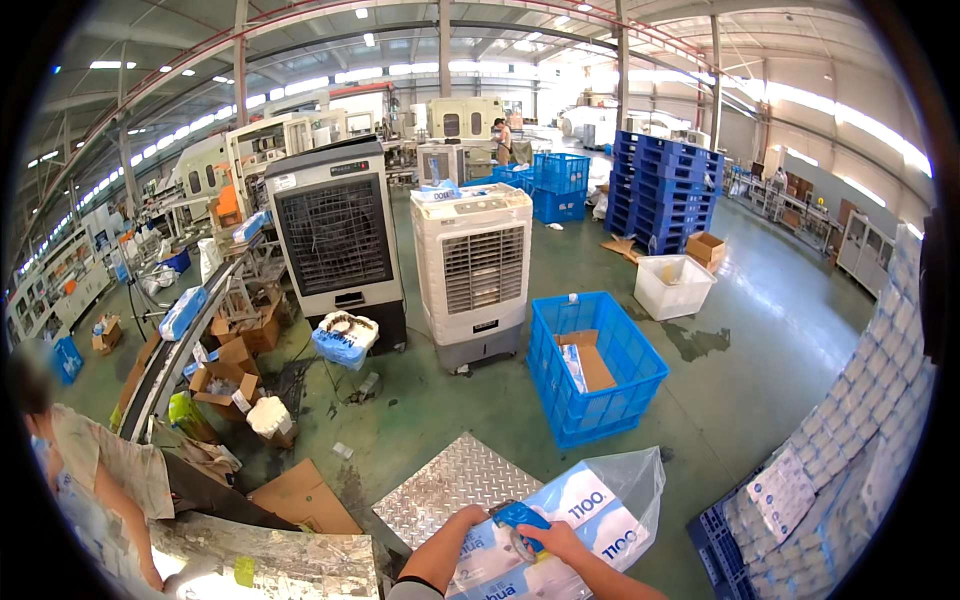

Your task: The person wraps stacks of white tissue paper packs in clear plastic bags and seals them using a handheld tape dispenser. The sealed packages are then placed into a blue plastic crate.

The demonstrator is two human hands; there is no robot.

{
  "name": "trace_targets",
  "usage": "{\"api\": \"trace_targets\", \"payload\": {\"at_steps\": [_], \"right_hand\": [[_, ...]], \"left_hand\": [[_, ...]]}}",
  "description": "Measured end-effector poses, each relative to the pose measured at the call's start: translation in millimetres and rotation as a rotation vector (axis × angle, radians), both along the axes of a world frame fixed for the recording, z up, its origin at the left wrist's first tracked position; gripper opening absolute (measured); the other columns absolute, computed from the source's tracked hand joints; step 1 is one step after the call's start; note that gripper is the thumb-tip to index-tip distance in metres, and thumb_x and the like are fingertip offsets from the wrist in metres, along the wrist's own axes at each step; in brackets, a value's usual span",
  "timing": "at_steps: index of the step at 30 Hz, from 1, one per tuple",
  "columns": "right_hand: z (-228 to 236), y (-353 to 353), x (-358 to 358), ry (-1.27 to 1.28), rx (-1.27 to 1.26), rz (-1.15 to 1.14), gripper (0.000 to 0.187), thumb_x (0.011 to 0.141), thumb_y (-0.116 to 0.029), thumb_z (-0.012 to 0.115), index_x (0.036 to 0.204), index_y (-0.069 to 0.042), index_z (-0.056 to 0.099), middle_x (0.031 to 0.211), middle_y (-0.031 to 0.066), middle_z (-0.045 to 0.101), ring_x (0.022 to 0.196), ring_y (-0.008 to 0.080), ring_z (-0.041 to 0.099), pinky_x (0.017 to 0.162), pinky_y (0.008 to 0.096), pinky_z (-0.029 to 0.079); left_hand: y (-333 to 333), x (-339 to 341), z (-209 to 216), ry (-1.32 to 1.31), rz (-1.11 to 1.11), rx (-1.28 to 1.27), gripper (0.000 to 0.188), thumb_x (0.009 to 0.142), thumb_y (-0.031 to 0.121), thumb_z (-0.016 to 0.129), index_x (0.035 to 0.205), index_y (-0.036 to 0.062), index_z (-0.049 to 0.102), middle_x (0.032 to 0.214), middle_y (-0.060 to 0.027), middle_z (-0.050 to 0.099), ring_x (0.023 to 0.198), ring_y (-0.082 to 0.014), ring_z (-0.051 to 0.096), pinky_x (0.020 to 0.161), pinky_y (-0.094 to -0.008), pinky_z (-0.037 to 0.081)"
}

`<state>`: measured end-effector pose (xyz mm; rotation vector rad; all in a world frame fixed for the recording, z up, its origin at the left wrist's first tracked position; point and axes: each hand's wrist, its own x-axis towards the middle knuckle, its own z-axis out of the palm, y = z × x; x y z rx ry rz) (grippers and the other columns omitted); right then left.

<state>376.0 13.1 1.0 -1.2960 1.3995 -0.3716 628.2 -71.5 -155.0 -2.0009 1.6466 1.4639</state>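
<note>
A clear plastic bag [640, 478] filled with white-and-blue printed packs [590, 505] lies low in front of me, its loose end sticking out at the right. My right hand [562, 543] is closed around a blue hand-held tape dispenser [520, 516], pressed down against the top of the bag. A round part shows under the dispenser, partly covered by my fingers. My left hand [468, 520] is at the bag's left side, right beside the dispenser, its fingers curled on the plastic. Its fingertips are partly hidden.
Past the bag lie a metal tread plate [455, 485] and a blue crate [600, 385] holding cardboard. Two air coolers [475, 270] stand ahead. A stack of wrapped packs [840, 450] rises at right. A person [110, 470] works by a table [280, 565] at left, near a conveyor [175, 370].
</note>
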Motion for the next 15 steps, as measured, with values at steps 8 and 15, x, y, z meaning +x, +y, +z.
{"api": "trace_targets", "payload": {"at_steps": [8,15], "right_hand": [[7.0,0.8,8.4,-0.034,-0.015,0.018,0.066,0.071,-0.069,0.071,0.082,-0.004,0.074,0.076,0.0102,0.071,0.079,0.0191,0.069,0.073,0.0318,0.051],[50.4,3.7,8.3,-0.169,0.019,0.023,0.050,0.081,-0.054,0.071,0.080,-0.004,0.071,0.076,0.0086,0.070,0.076,0.0157,0.067,0.070,0.0298,0.050]], "left_hand": [[25.4,12.9,184.9,-0.304,0.023,-0.514,0.064,0.080,0.056,0.064,0.125,0.0100,0.062,0.125,-0.0130,0.064,0.112,-0.0309,0.062,0.092,-0.0463,0.049],[161.0,-82.3,416.4,0.197,-0.339,-0.884,0.053,0.087,0.050,0.061,0.124,0.0117,0.060,0.110,-0.0138,0.067,0.099,-0.0335,0.065,0.083,-0.0404,0.052]]}}
